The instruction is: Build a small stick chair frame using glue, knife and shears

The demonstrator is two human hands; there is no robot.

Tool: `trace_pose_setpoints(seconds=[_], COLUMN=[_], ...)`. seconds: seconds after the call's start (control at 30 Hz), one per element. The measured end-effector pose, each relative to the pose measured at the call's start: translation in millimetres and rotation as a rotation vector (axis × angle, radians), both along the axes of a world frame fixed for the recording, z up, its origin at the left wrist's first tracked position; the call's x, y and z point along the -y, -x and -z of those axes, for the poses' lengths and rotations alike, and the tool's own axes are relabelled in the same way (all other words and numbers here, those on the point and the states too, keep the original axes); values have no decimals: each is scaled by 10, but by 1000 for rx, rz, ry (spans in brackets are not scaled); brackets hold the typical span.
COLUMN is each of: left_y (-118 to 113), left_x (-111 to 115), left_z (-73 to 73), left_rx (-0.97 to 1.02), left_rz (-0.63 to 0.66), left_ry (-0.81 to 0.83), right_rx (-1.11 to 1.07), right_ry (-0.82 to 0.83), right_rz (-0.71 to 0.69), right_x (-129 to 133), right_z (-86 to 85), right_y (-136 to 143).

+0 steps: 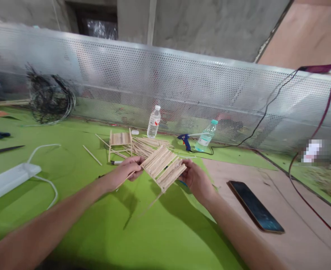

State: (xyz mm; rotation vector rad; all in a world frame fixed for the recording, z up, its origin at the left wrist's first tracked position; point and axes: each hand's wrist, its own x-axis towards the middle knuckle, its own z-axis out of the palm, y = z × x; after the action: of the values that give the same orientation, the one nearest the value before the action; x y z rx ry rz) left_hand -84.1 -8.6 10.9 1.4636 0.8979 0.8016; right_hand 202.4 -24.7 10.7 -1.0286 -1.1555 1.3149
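Between my two hands, above the green table cover, is a small chair-like frame of thin wooden sticks [161, 163], tilted, with gaps between some slats. My left hand [130, 168] pinches its left corner, where a stick leg runs back under the fingers. At its right edge my right hand [195, 178] grips it, the fingertips partly hidden behind the slats. One thin leg points down toward me. Just beyond stands a similar stick frame [120, 139], next to a pile of loose wooden sticks [147, 145]. A marker [117, 162] lies near my left hand.
A blue glue gun [185, 141] rests against a tilted bottle [207, 137]; a clear water bottle [154, 123] stands left of it. A phone [255, 206] lies at right, a white power strip [12, 182] at left. Perforated metal mesh [165, 82] runs along the back.
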Motion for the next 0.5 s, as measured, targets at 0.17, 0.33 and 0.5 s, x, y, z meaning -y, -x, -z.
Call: trace_pose_setpoints(seconds=[0.17, 0.33, 0.5], left_y=[-229, -498, -716], left_x=[140, 259, 234], left_z=[44, 146, 192], left_rx=[93, 169, 199], left_rz=[-57, -82, -99], left_ry=[68, 97, 95], right_rx=[-6, -43, -73], right_ry=[1, -3, 4], right_rz=[-106, -35, 52], right_x=[134, 111, 23], right_z=[28, 36, 10], right_y=[105, 80, 4])
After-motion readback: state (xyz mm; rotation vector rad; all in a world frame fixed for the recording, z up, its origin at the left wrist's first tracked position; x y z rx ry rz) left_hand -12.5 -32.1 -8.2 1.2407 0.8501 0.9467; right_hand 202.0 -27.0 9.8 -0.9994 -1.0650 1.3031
